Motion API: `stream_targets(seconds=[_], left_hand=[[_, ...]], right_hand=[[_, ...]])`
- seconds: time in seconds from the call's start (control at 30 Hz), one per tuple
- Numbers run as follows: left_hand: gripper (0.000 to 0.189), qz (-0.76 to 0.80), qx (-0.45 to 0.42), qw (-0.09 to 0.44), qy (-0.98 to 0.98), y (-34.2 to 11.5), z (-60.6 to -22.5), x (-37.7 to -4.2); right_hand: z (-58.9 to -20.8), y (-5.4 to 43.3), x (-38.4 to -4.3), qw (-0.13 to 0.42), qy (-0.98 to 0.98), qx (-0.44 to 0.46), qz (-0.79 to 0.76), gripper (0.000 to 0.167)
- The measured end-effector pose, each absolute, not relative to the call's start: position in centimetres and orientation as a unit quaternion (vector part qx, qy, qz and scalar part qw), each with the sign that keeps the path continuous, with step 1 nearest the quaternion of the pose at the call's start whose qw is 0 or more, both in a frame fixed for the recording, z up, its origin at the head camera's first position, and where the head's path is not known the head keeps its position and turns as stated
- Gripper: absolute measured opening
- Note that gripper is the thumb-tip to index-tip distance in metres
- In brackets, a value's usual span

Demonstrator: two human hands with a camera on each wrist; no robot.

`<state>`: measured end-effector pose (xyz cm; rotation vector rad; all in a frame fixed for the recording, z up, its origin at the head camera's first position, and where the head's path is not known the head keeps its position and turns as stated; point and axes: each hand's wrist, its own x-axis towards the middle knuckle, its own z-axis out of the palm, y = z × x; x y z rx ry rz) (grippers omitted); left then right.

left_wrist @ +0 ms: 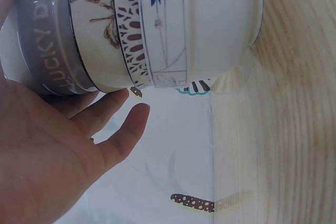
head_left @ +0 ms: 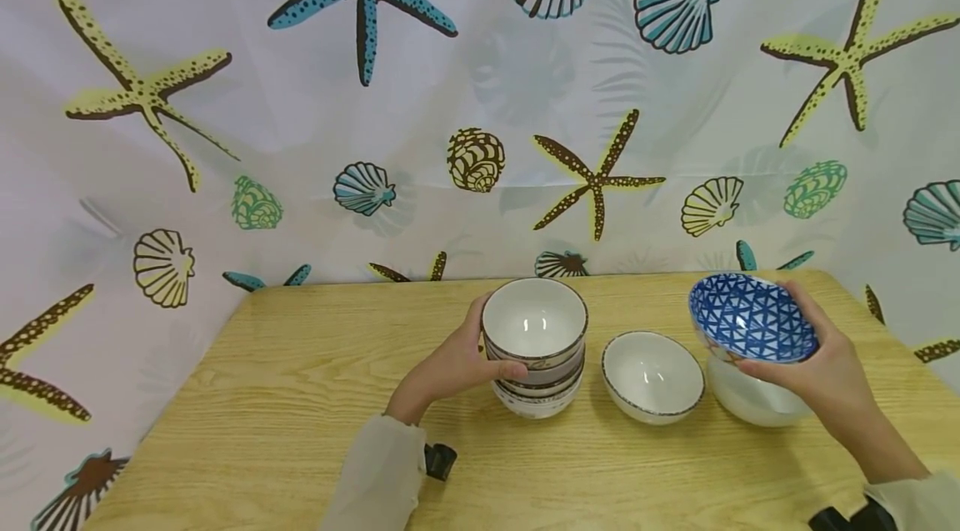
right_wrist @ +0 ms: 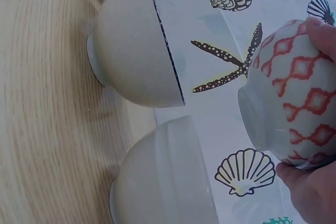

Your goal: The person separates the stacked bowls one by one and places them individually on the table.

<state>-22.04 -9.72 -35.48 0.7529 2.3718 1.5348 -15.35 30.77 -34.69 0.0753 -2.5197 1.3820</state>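
Observation:
My left hand (head_left: pixel 453 356) grips a stack of bowls (head_left: pixel 534 323) standing on the table, thumb in front and fingers round the far left side. In the left wrist view the upper part of the stack includes a grey bowl (left_wrist: pixel 47 35) lettered "LUCKY DAY". With my right hand (head_left: pixel 828 356) I hold a bowl (head_left: pixel 750 318), tilted, blue triangles inside and a red diamond pattern (right_wrist: pixel 304 98) outside. It is raised over a plain white bowl (head_left: pixel 761 399), which it partly hides. Between that bowl and the stack sits a white bowl with a dark speckled rim (head_left: pixel 652 377).
The light wood table (head_left: pixel 300 398) ends at the back against a white cloth (head_left: pixel 420 114) printed with starfish and shells. The cloth also runs along the left and right sides.

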Motion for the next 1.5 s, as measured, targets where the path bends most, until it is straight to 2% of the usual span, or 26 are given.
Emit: stream_targets(seconds=[0.37,1.5], left_hand=[[0.117,0.523,0.258,0.109,0.805,-9.8,-35.4,-22.0],[0.119,0.528,0.247,0.116,0.804,-9.9,-35.4,-21.9]], right_hand=[[-35.6,32.0,-14.8,0.121,-0.870,-0.010,0.478,0.107],[-37.0,35.0,-13.9,0.148,-0.887,-0.083,0.430,0.107]])
